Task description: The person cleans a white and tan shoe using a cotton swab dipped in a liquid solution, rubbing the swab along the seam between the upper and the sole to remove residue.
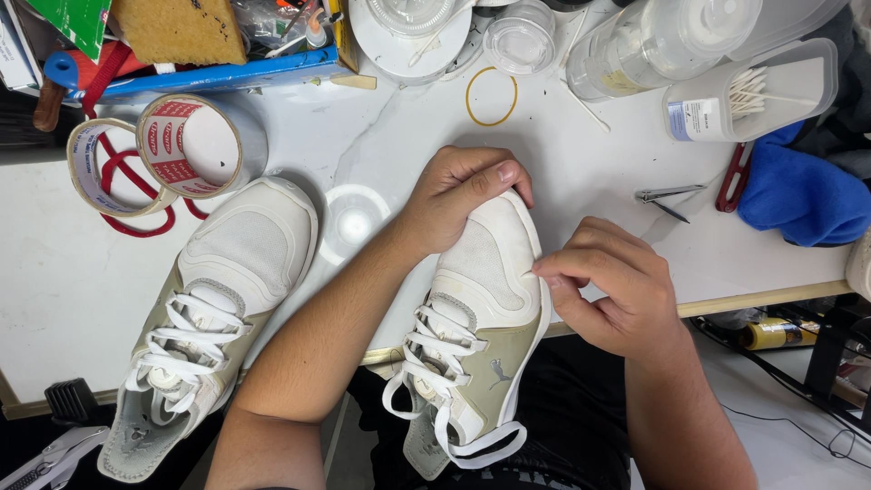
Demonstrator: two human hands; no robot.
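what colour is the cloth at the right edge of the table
Blue; the cloth shows best in the head view.

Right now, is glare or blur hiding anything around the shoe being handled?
Head view: a round glare spot shines on the white table between the two shoes; the held shoe is sharp, the left hand and right hand unblurred; soft shadows lie under the tape rolls; frame edges bend slightly.

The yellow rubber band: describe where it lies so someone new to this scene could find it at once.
Start at the white table and look straight beyond the toe of the shoe that the left hand grips and the right hand pinches. There lies the yellow rubber band, flat and alone, just before the clear plastic containers. It is a thin empty loop, unlike the thick tape rolls far to the left.
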